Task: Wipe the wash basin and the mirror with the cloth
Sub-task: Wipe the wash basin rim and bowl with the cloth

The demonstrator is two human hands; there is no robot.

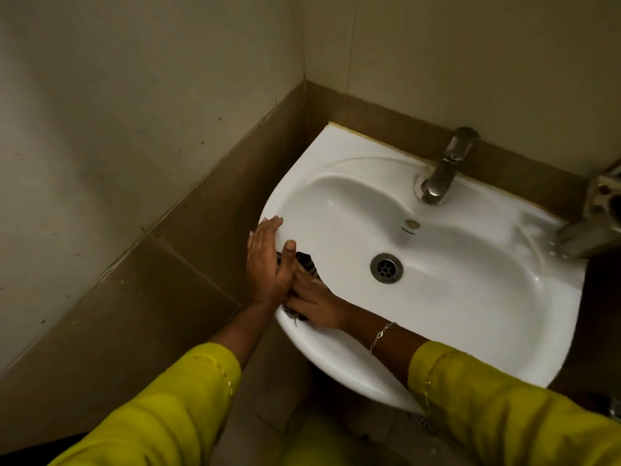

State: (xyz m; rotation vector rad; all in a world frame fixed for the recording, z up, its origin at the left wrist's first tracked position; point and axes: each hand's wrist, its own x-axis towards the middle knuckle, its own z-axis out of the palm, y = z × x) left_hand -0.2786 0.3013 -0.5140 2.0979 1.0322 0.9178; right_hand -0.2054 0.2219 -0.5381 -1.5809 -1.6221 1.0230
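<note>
A white wash basin hangs on the tiled wall in a corner, seen from above. A dark patterned cloth lies on the basin's left rim, mostly hidden under my hands. My right hand lies flat on the cloth and presses it onto the rim. My left hand rests on the outer left edge of the basin, fingers straight and together, thumb up, touching my right hand's fingers. The mirror is not in view.
A metal tap stands at the back of the basin and the drain sits in the bowl. Another metal fitting juts in at the right edge. Brown tiled walls close in at the left and back.
</note>
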